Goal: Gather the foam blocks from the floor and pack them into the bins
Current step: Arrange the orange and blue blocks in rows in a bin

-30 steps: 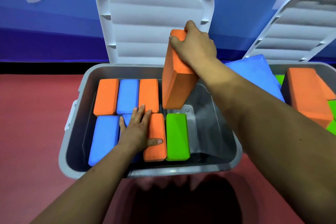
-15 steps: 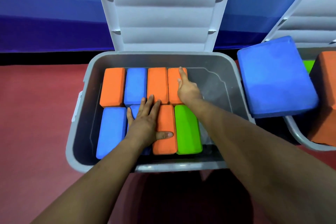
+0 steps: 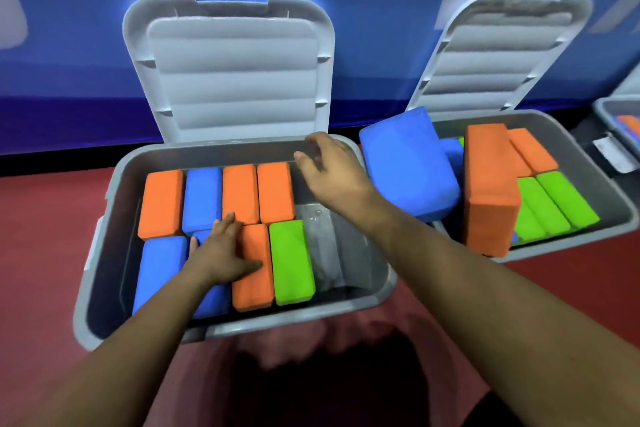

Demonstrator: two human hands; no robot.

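Left hand (image 3: 221,253) pressed flat, fingers straight, on rectangular orange and blue foam blocks (image 3: 252,284); right hand (image 3: 329,172) beyond, loose, empty.

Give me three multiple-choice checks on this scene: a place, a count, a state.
1. Where in the left bin is the green block? A front row, right end; B back row, left end; C outside it.
2. How many orange blocks in that bin? A two; B four; C six.
3. The right hand is: A holding a block; B open, empty; C pressing on the green block.
Answers: 1A, it ends the near row. 2B, three behind, one in front. 3B, fingers loose above the bin, nothing in them.
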